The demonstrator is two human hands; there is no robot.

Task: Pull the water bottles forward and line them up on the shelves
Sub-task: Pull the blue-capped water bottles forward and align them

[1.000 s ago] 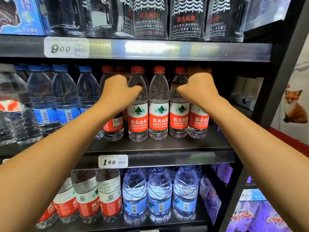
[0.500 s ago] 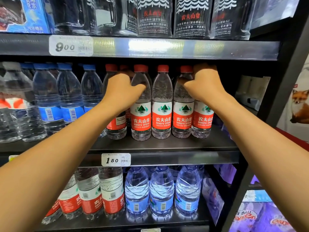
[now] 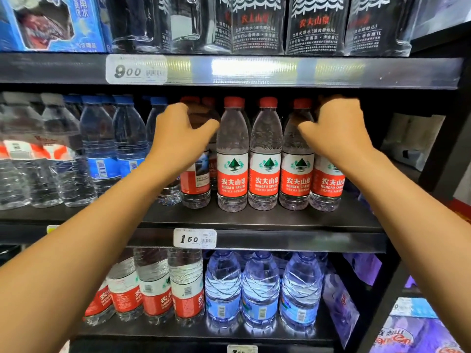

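Note:
A row of red-capped, red-labelled water bottles stands near the front of the middle shelf (image 3: 254, 222). My left hand (image 3: 178, 138) is curled around the upper part of the leftmost red-label bottle (image 3: 195, 179), whose label faces sideways. My right hand (image 3: 334, 131) grips the top of the rightmost red-label bottle (image 3: 328, 184), covering its cap. Between them three bottles (image 3: 265, 159) stand upright with labels facing forward. More red-capped bottles show behind the row.
Blue-capped bottles (image 3: 102, 146) and larger clear bottles (image 3: 30, 159) fill the shelf's left. Dark-labelled big bottles (image 3: 257, 24) stand on the shelf above, close over my hands. Price tags (image 3: 195, 238) sit on the shelf edges. The lower shelf holds red-label and blue bottles (image 3: 260, 291).
Both hands stay on the end bottles of the red-label row. The row sits slightly nearer the shelf front and the view has shifted a little to the right.

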